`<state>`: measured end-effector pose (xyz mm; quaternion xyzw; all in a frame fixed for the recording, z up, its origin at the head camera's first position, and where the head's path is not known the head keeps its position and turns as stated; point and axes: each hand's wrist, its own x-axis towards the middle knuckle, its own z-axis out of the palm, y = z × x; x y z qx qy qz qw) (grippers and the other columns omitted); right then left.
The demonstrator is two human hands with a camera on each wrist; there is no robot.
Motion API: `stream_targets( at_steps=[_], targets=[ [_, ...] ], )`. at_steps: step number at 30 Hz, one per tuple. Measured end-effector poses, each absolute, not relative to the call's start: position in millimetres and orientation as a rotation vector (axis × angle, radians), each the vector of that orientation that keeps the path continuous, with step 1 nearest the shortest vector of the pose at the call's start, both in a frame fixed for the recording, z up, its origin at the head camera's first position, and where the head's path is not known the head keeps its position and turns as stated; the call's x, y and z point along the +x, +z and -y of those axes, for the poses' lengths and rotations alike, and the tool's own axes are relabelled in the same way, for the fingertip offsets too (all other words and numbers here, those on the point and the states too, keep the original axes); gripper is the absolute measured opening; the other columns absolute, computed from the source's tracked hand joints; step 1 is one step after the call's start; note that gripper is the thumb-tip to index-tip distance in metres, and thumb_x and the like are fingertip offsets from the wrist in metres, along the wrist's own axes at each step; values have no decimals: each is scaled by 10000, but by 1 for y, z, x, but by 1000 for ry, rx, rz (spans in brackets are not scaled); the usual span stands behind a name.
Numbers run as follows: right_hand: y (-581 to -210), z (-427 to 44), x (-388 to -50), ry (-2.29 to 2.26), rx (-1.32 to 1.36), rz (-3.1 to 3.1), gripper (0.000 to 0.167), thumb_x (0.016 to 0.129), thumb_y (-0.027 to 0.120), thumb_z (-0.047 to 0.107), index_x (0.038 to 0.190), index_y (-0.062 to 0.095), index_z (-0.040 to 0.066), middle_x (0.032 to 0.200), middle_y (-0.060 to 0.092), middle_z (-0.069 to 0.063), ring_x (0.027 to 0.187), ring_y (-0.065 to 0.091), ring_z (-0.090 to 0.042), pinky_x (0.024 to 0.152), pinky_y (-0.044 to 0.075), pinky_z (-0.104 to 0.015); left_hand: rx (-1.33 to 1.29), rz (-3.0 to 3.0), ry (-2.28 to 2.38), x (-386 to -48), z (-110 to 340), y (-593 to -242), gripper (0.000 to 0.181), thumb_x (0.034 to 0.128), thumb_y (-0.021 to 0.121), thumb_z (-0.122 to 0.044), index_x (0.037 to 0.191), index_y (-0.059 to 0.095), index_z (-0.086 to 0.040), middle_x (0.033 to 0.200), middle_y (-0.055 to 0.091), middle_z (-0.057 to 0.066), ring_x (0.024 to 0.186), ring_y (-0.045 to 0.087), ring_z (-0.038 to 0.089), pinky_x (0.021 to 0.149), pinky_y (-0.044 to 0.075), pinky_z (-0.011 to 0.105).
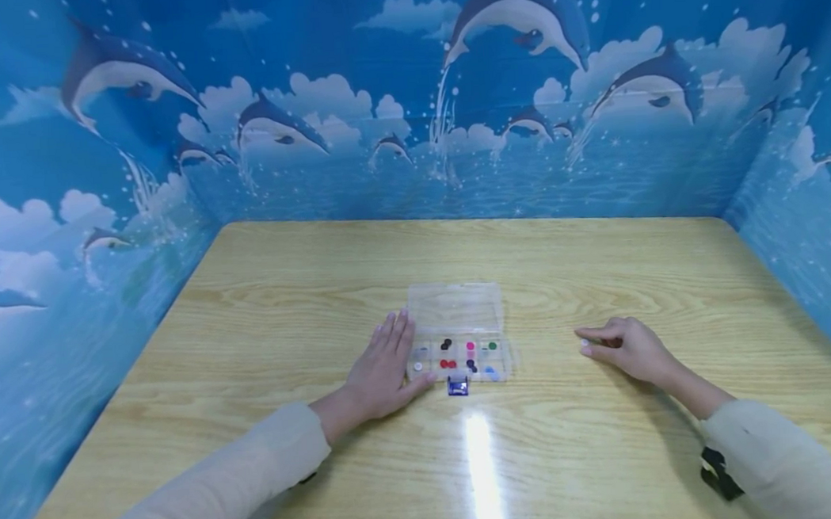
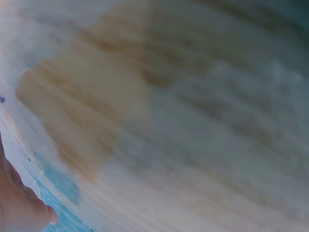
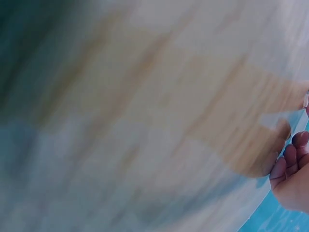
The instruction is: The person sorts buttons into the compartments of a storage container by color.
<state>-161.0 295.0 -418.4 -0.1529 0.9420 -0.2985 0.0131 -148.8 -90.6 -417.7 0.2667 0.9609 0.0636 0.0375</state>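
Observation:
A clear plastic compartment box (image 1: 456,309) lies on the table with its lid tipped back. Small coloured round pieces, such as the red ones (image 1: 447,364), the pink one (image 1: 470,346) and the green one (image 1: 492,346), sit in its compartments. My left hand (image 1: 379,373), fingers straight, rests along the box's left side, its thumb by the front edge. Off to the right of the box, my right hand (image 1: 635,348) pinches a small white button-like piece (image 1: 584,344) between thumb and fingertips. In the wrist views, only parts of the left hand (image 2: 19,203) and right hand (image 3: 292,174) show.
A small dark blue piece (image 1: 457,385) is at the box's front edge. The wood-grain table (image 1: 303,282) is bounded at the back and sides by a blue dolphin-print curtain (image 1: 353,168). Light glares on the tabletop in front of the box.

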Motion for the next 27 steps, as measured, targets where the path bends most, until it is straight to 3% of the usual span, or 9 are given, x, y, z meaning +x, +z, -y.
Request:
stream_targets(
  at_steps=[6,12,20,27],
  targets=[
    [-417,-295,-161,-949,-438,-2916,323,867,649,201,1122,659,4,668,509,-22,582,319,-70,514,269,-228,817,-2954,214,-148,90,-417,876,926,339,-592,1462,90,54,1541,7,209,1435,62,357,1172,109,431],
    [-416,-294,-161,-972,-410,-2916,274,856,661,174,1066,684,-1,824,652,-91,609,384,-34,519,328,-211,808,-2953,216,-146,90,-416,874,925,345,-590,1464,89,49,1543,11,208,1437,57,352,1175,108,433],
    [-416,-291,-161,-1004,-377,-2933,127,839,678,135,895,722,30,950,684,-162,641,423,6,539,343,-201,795,-2941,223,-147,90,-416,880,925,337,-597,1465,75,46,1543,-7,198,1439,47,346,1174,98,425],
    [-416,-290,-161,-1017,-397,-2952,59,827,681,89,838,707,38,859,682,-130,585,358,-26,518,303,-209,798,-2948,235,-147,90,-417,874,926,336,-595,1467,77,41,1543,-1,195,1439,51,344,1174,96,422]
  ],
)
